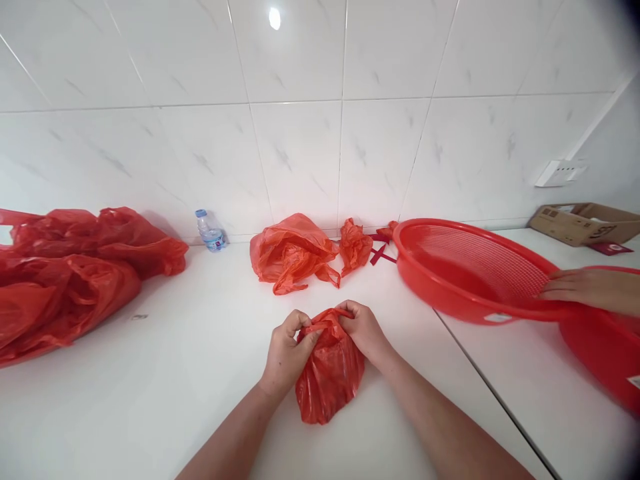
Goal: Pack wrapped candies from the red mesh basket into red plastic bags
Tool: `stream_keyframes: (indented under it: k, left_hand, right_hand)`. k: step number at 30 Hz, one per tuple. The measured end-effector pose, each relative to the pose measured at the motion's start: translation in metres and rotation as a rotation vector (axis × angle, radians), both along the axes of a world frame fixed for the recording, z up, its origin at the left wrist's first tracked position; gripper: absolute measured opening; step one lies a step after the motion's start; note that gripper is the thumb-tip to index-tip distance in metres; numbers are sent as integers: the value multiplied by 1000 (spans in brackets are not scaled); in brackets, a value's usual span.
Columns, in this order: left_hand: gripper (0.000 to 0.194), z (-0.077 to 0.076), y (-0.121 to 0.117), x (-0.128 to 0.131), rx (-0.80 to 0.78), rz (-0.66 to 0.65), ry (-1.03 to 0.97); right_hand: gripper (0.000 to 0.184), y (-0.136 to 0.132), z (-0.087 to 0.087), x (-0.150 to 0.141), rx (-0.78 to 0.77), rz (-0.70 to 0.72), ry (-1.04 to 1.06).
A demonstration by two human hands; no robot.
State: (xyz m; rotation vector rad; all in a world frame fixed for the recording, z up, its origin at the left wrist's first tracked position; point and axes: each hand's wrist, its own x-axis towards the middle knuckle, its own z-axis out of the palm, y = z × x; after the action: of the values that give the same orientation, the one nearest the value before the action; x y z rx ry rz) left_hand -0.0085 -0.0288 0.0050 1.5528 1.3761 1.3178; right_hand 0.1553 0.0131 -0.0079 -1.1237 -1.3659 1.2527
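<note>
Left hand: the left hand [286, 355] grips the upper left of a small red plastic bag [330, 375]; fingers curled in, thumb and fingertips pinched tight on the gathered plastic at the bag's mouth.
Right hand: the right hand [364, 328] holds the upper right of the same bag; fingers bent over and clamped on the bunched plastic, knuckles up.
Hands relative: close together, nearly touching across the bag's neck.
Bag position: rests on the white counter [190, 373] directly in front of the person, body of the bag bulging toward the viewer between the two forearms; contents cannot be seen.
Behind the bag: a larger crumpled red bag [293, 252] and a smaller knotted red bag [354, 245] lie near the tiled wall [300, 133], just beside each other.
Loose strips: red strips [380, 252] lie on the counter between the knotted bag and the basket.
Far left: a heap of red bags [75, 273] spreads over the counter's left end.
Bottle: a small water bottle [211, 231] stands against the wall, between heap and crumpled bag.
Right side: a round red mesh basket [465, 270] sits tilted; another person's hand [585, 288] lies on its near rim.
Far right: cardboard box [583, 223] on the counter; wall socket [557, 173] above.
</note>
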Motion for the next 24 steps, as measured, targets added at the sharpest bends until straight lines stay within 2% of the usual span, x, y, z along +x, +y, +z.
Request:
stream_keyframes:
  k: [5, 11, 15, 19, 24]
  left_hand:
    - [25, 1, -3, 5, 10, -52, 84]
    - [29, -1, -2, 4, 27, -57, 170]
    - [37, -3, -3, 2, 52, -66, 230]
    - [41, -2, -4, 4, 55, 11, 310]
    - [37, -1, -1, 6, 50, 153, 347]
  right_hand:
    - [9, -4, 2, 0, -10, -5, -55]
    - [13, -6, 7, -2, -84, 11, 116]
    - [19, -7, 8, -3, -89, -15, 159]
    - [24, -9, 13, -4, -59, 10, 160]
    - [21, -12, 16, -2, -34, 122, 227]
